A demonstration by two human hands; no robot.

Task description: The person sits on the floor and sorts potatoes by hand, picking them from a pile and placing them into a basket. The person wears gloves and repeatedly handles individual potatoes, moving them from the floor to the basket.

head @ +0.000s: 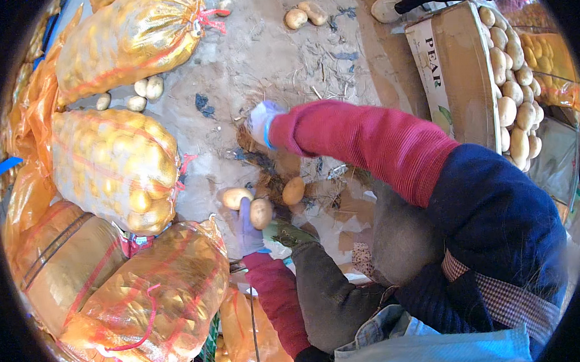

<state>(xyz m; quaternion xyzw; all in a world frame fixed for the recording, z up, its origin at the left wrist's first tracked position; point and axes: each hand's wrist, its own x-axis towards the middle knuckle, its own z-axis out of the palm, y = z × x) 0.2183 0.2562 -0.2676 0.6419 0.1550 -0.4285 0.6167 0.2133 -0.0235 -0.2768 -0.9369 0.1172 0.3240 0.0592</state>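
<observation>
My left hand [251, 230], in a pale purple glove, is low over the dirty floor. It grips a potato [261, 213], while another potato [237, 198] touches its fingertips; whether that one is also held is unclear. A third potato [293, 190] lies on the floor to the right of these. Stretched farther up the picture, my right hand [265, 120] wears a whitish glove with a blue cuff. It is blurred near the dirt and straw, and its fingers are hidden. My boot [292, 234] is beside the left hand.
Mesh sacks full of potatoes [127, 48] [117, 168] [154, 286] line the left side. Loose potatoes [148, 88] lie between two sacks, with a pair [306, 15] at the top. A cardboard box [463, 79] heaped with potatoes [514, 92] stands right, near another person's shoe [386, 6].
</observation>
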